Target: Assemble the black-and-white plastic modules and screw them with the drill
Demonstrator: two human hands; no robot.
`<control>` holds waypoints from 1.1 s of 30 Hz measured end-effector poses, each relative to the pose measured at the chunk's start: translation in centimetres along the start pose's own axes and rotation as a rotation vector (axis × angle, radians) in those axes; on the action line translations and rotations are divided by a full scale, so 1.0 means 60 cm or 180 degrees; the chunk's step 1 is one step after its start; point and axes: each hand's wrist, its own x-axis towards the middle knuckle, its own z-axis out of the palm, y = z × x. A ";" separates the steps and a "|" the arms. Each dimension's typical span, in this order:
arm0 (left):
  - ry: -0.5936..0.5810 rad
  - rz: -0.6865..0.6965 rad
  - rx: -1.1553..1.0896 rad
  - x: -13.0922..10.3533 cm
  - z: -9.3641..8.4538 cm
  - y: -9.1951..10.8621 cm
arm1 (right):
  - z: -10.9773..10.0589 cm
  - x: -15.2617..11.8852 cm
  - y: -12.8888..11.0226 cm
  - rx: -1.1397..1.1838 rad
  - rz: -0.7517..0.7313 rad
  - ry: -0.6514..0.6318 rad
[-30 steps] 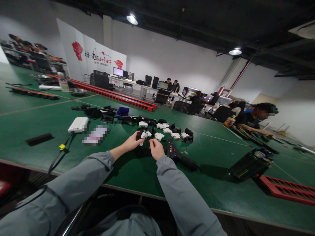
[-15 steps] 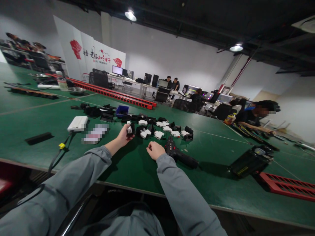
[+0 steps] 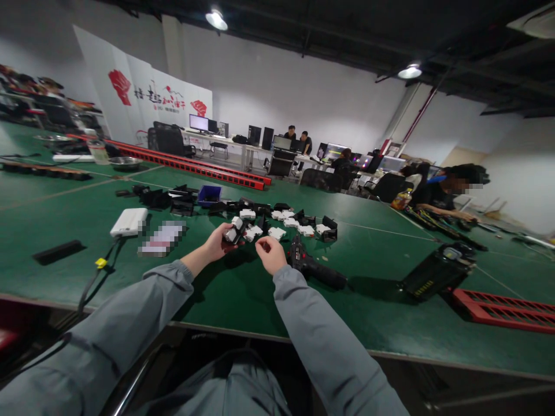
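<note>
In L hand [image 3: 218, 242], blk-and-wht part [image 3: 235, 230] sits tilted, boxy.

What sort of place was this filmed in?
Probably a workshop and office in one: a power drill and small white parts lie on the green table, and monitors stand behind.

Table [image 3: 173, 248] green; bin [image 3: 210, 195] blue; power drill [image 3: 314, 267] apparently black, red-marked.

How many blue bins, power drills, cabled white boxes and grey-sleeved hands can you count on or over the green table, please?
Blue bin: 1
Power drill: 1
Cabled white box: 1
Grey-sleeved left hand and right hand: 2
Total: 5
</note>
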 end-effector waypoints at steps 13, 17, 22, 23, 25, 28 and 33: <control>-0.0794 0.0092 0.1095 0.001 0.000 -0.025 | -0.008 -0.002 -0.022 0.0246 -0.0022 0.0272; -0.1076 0.0226 0.1672 -0.007 0.001 -0.027 | -0.005 0.003 -0.016 0.0471 0.0103 0.0468; -0.1148 0.0608 0.2202 -0.008 0.002 -0.031 | 0.003 -0.003 -0.017 0.0567 -0.0049 0.0203; -0.1171 0.0661 0.2239 -0.008 0.003 -0.031 | 0.004 -0.005 -0.018 0.0539 -0.0074 0.0151; -0.1219 0.0714 0.2272 -0.010 0.005 -0.031 | 0.006 -0.008 -0.019 0.0448 -0.0083 0.0082; -0.1252 0.0757 0.2264 -0.011 0.007 -0.031 | 0.006 -0.009 -0.019 0.0268 -0.0032 -0.0004; -0.1249 0.0847 0.2261 -0.010 0.006 -0.032 | 0.005 -0.010 -0.021 0.0247 0.0006 -0.0061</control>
